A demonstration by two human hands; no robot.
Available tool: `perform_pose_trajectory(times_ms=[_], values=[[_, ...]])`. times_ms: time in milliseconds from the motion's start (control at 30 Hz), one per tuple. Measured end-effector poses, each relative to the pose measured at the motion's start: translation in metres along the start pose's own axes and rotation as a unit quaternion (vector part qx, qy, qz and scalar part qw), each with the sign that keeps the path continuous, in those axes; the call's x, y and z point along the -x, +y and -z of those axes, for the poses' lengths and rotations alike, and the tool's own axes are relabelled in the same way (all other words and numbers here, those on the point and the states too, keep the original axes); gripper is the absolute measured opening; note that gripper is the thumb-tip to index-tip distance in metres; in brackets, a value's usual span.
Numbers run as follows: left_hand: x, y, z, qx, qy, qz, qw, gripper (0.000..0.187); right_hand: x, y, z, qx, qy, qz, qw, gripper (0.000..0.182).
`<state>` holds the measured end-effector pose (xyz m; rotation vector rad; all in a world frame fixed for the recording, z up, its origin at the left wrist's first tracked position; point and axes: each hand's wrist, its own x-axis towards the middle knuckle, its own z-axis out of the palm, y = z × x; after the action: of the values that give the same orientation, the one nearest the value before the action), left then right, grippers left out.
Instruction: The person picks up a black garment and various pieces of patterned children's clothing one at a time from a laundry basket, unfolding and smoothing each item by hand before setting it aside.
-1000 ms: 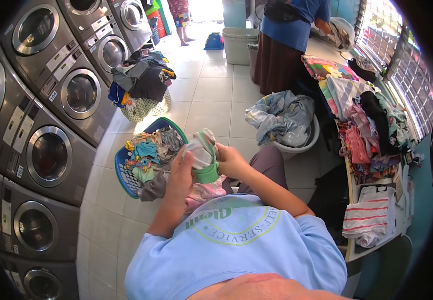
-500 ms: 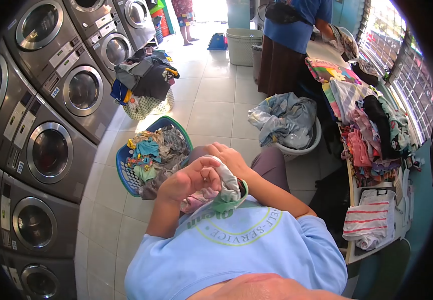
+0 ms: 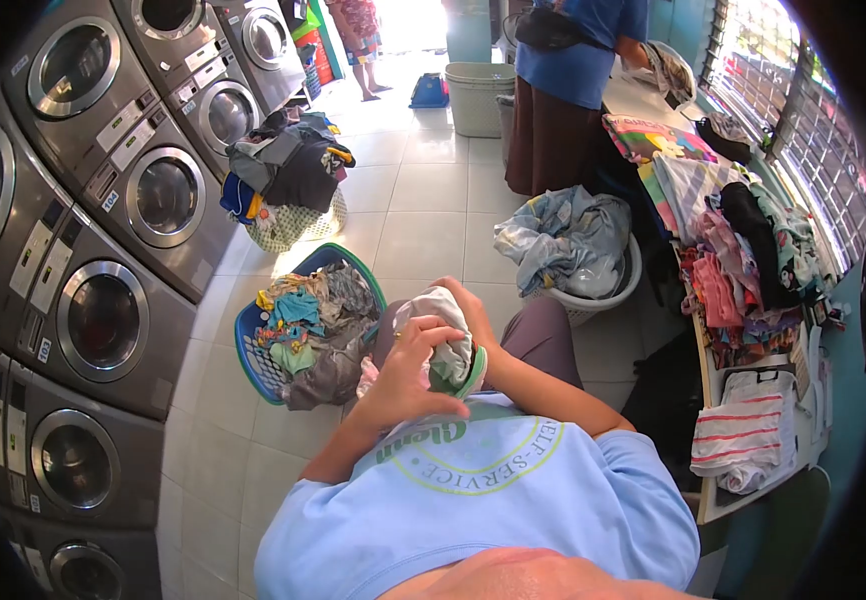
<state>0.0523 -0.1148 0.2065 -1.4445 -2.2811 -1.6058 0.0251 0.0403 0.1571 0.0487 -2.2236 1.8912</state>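
A small white-and-green cloth garment (image 3: pixel 451 365) is bunched up above my lap. My left hand (image 3: pixel 415 368) curls around its left side, with the thumb low and the fingers over the top. Behind its right edge, my right hand (image 3: pixel 469 312) is wrapped against the cloth, its fingertips partly hidden. A bit of pink cloth (image 3: pixel 367 374) shows beside my left wrist. Just beyond my left hand stands a blue-green basket (image 3: pixel 253 350) filled with mixed laundry (image 3: pixel 318 315).
Stacked dryers (image 3: pixel 103 308) line the left side. A heaped laundry basket (image 3: pixel 283 232) and a white basket (image 3: pixel 603 310) of bluish cloth (image 3: pixel 568 240) stand ahead. On the right, a table (image 3: pixel 710 500) bears folded clothes (image 3: pixel 743 425). A person in blue (image 3: pixel 568 75) handles cloth there.
My left hand has turned over from palm up to fingers over the garment. The garment has risen and opened out, and my right hand has drawn in behind it.
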Motion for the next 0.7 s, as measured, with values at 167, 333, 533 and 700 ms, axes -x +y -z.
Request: perform_pose_trajectory(times_ms=[167,333,533,700], values=[[-0.002,-0.009,-0.018,-0.118,0.060,-0.026,0.991,0.043,-0.002,0.005,0.005,0.102,0.001,0.098,0.990,0.021],[0.001,-0.012,-0.012,0.118,0.136,0.064,0.982,0.028,-0.005,0.012,0.000,-0.270,-0.105,-0.093,0.953,0.011],[0.008,-0.040,0.019,0.538,0.309,0.159,0.768,0.019,-0.006,-0.020,0.015,-0.487,-0.213,-0.249,0.810,0.023],[0.007,-0.045,0.031,0.627,0.390,0.207,0.641,0.031,-0.010,-0.006,0.018,-0.454,-0.326,-0.129,0.819,0.041]])
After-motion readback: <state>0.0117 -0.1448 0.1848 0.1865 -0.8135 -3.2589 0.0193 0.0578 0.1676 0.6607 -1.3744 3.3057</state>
